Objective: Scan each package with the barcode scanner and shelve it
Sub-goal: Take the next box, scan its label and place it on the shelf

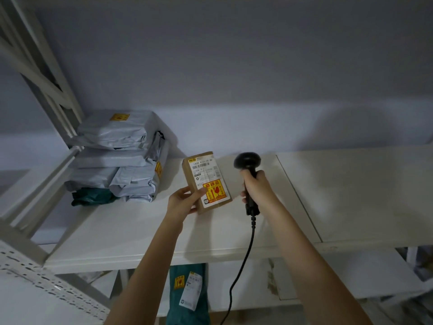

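My left hand (184, 202) holds a small brown cardboard box (206, 181) above the white shelf (351, 195), its face with a white shipping label and a yellow-and-red fragile sticker turned up toward me. My right hand (256, 187) grips the handle of a black barcode scanner (247, 161), just right of the box. The scanner's head sits level with the box's top edge, and its black cable hangs down past the shelf's front edge.
A stack of grey poly-mailer packages (121, 156) with a dark green bag (93, 197) under it stands at the shelf's left end by the metal upright. On the lower shelf lies a green package (188, 294) with labels. The wall is close behind.
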Available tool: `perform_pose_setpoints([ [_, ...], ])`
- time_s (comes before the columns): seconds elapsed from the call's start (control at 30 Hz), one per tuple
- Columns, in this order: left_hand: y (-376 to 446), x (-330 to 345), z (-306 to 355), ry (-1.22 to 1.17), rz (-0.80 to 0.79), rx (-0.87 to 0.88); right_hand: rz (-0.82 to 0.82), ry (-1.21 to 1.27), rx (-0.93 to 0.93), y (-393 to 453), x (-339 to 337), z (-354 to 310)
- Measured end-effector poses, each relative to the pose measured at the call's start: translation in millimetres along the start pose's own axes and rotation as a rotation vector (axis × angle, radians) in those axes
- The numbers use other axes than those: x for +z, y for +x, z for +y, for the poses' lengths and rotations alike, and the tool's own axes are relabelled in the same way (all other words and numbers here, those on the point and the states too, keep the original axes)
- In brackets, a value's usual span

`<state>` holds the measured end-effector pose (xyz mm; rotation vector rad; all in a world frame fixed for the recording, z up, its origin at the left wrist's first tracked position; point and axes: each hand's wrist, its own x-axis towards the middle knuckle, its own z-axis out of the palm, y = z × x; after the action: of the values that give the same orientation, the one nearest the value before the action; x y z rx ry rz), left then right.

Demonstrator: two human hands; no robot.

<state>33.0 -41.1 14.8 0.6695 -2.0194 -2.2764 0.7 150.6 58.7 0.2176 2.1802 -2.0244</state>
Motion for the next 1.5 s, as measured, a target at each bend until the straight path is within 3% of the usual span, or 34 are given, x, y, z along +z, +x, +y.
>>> perform_pose_setpoints([
  [0.23, -6.1, -7.6, -6.2, -0.011, 0.084, -0.041, -0.070, -0.106, 0.172, 55.9, 10.5, 45.0],
  [0.43, -16.7, -6.1, -1.4, -0.083, 0.095, -0.046, -0.028, -0.416, 0.039, 76.8, 24.1, 62.9],
  [0.67, -35.6, -3.8, 1.4, -0.098, 0.075, -0.040, -0.048, -0.302, 0.051, 79.9, 27.7, 79.9],
  [0.77, -43.6, -2.3, 4.8, -0.084, 0.051, -0.015, -0.089, -0.412, 0.062, 71.3, 28.7, 71.6],
  [0.83, -47.3, -3.2, 8.8, -0.070, 0.041, -0.001, 0.103, -0.557, -0.062, 61.5, 24.8, 63.9],
  [0.9, -50.4, -6.7, 12.4, -0.067, 0.039, 0.008, 0.293, -0.323, -0.332, 34.9, 18.3, 51.7],
  [0.93, -52.1, -9.2, 14.3, -0.070, 0.039, 0.012, 0.268, -0.127, -0.444, 17.9, 16.3, 45.6],
  [1.0, -57.1, -14.8, 17.9, -0.075, 0.035, 0.020, 0.029, 0.073, -0.571, -15.0, 14.2, 34.9],
  [1.1, -71.4, -24.8, 25.2, -0.094, 0.036, 0.039, -0.353, 0.021, -0.555, -57.5, 24.7, 25.9],
  [1.17, -85.5, -34.7, 31.5, -0.118, 0.048, 0.057, -0.427, -0.010, -0.519, -82.0, 39.8, 20.3],
  [1.33, -134.1, -82.3, 47.7, -0.102, -0.075, 0.210, -0.228, 0.084, -0.598, -135.7, 78.7, 3.9],
  [1.43, -169.1, -111.3, 58.8, 0.034, -0.208, 0.334, -0.187, 0.093, -0.636, -169.2, 96.6, -3.9],
  [1.5, -186.1, -124.3, 67.3, 0.079, -0.203, 0.418, -0.158, 0.104, -0.650, -193.9, 105.0, -12.7],
])
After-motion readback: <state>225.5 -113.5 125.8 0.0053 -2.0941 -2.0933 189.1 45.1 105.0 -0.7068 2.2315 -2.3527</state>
